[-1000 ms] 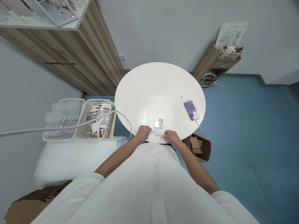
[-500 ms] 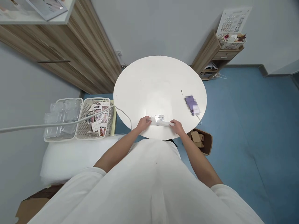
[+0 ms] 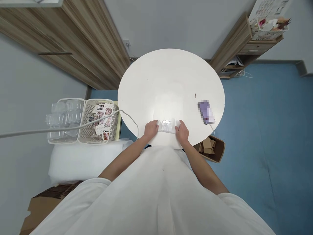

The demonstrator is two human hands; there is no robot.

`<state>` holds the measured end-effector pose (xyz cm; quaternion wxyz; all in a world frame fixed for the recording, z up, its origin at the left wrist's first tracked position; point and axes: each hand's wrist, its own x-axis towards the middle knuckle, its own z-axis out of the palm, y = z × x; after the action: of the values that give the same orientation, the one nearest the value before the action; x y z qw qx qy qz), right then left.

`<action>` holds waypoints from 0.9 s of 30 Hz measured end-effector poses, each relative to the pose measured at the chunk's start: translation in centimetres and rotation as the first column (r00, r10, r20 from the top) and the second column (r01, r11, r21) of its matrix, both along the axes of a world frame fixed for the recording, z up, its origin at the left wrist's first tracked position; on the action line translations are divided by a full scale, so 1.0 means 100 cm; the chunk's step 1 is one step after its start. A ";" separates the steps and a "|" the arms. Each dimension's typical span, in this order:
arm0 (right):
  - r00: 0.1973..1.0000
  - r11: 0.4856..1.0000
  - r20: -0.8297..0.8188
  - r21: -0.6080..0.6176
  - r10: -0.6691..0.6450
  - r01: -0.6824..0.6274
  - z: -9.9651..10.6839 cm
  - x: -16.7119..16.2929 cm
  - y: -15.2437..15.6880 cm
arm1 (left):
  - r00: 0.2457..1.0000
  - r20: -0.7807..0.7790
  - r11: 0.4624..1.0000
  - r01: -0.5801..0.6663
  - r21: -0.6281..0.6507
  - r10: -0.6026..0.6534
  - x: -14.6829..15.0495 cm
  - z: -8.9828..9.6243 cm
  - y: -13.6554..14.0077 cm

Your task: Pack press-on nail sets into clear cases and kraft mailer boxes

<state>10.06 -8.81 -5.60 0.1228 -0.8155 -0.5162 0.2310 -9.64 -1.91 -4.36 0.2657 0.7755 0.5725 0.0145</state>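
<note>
Near the front edge of the round white table (image 3: 171, 71) lies a translucent white sheet, apparently plastic wrap (image 3: 160, 127), around a shiny clear packet or case (image 3: 167, 124). Glare hides what the clear thing is exactly. My left hand (image 3: 151, 129) grips the left end of the wrap, its fingertips at the edge. At the opposite end my right hand (image 3: 182, 132) has thumb and fingers closed on the wrap. Both hands rest on the tabletop.
A purple phone-like item (image 3: 204, 110), blurred out, lies at the right with a cable. Left of the table stand a basket of printed cards (image 3: 84, 130) and a basket of clear boxes (image 3: 64, 112). A pale cable (image 3: 105, 117) crosses above. An open carton (image 3: 220, 151) sits lower right.
The wrap's front strip has gone from raised between my hands to lying over the shiny packet. My right hand has come slightly inward. The camera view has shifted.
</note>
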 end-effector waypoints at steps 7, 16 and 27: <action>0.922 0.917 0.143 0.125 0.360 -0.378 -0.004 0.001 0.005 | 0.975 -0.013 0.958 0.222 0.180 -0.224 0.003 -0.005 0.000; 0.815 0.810 0.034 0.095 0.579 -0.579 0.009 0.000 0.008 | 0.864 0.022 0.856 0.495 0.152 -0.503 0.002 0.008 0.001; 0.884 0.885 -0.057 0.044 0.465 -0.463 0.027 -0.014 0.013 | 0.866 0.177 0.884 0.457 0.101 -0.468 0.011 0.013 0.006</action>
<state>8.65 -7.53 -2.90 0.0928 -0.6586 -0.6952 0.2727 -8.54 -1.28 -3.02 0.2947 0.8918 0.3406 0.0429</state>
